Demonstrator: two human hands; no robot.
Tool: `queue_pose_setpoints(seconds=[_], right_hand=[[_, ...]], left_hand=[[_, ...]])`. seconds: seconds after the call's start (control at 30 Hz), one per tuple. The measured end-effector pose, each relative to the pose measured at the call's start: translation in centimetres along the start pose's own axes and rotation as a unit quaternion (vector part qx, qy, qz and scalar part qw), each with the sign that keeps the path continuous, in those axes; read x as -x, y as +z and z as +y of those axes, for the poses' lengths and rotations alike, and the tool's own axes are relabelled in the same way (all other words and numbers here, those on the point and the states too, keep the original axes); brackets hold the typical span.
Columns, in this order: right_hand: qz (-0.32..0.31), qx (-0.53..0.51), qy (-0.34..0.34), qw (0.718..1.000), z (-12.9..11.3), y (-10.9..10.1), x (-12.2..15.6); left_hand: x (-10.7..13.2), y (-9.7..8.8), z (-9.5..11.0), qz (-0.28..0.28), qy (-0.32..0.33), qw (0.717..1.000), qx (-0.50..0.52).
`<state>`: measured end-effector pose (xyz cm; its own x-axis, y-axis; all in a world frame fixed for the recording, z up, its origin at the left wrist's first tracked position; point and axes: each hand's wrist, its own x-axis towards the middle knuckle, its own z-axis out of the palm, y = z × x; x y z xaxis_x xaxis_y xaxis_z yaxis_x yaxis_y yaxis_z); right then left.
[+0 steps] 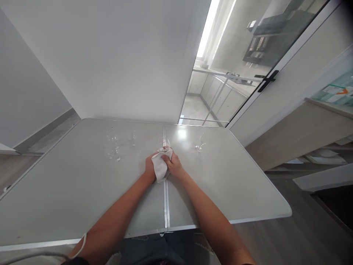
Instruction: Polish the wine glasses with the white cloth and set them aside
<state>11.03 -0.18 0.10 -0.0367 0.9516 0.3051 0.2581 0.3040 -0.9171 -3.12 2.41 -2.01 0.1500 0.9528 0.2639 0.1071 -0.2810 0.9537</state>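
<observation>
Both my hands meet over the middle seam of a grey folding table (pixel 82 191). My left hand (pixel 150 167) and my right hand (pixel 173 164) are closed round a white cloth (pixel 160 165) that wraps a clear stemmed glass (pixel 164 142), whose top just shows above the cloth. Several clear glasses (pixel 114 147) stand on the table to the left of my hands. One more clear wine glass (pixel 200 144) stands to the right.
A white wall panel (pixel 116 59) rises behind the table. A glass sliding door (pixel 248 55) with a black handle (pixel 267 81) is at the back right. A wooden shelf unit (pixel 311 136) stands to the right of the table.
</observation>
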Motion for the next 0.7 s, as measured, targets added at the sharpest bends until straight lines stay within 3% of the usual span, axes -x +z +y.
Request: queue_pose_setpoints(seconds=[0.17, 0.23, 0.37, 0.47, 0.57, 0.63, 0.7], right_hand=[[0.042, 0.076, 0.015, 0.996, 0.3, -1.3, -0.4], [0.064, 0.098, 0.017, 0.993, 0.5, -2.0, -0.5], [0.043, 0.070, 0.029, 0.996, 0.6, -2.8, -0.5], [-0.043, -0.037, 0.074, 0.996, 0.4, -2.5, -0.4], [-0.127, -0.158, 0.165, 0.965, 0.1, -1.6, 0.0], [-0.127, -0.154, 0.163, 0.966, 0.0, -1.0, 0.1], [-0.103, -0.062, 0.104, 0.987, -0.2, -0.5, 0.2]], left_hand=[[-0.1, -0.2, 1.5, -0.082, 0.072, 0.990, -0.085], [-0.1, 0.0, 2.1, -0.055, 0.092, 0.990, -0.091], [-0.5, 0.5, 2.2, 0.068, 0.055, 0.995, 0.039], [-0.9, 0.9, 1.6, 0.007, -0.009, 0.983, 0.184], [-0.9, 1.3, 1.2, -0.043, -0.045, 0.958, 0.279], [-0.8, 1.5, 1.1, -0.018, -0.040, 0.954, 0.295], [-0.7, 1.7, 1.1, 0.012, -0.029, 0.954, 0.297]])
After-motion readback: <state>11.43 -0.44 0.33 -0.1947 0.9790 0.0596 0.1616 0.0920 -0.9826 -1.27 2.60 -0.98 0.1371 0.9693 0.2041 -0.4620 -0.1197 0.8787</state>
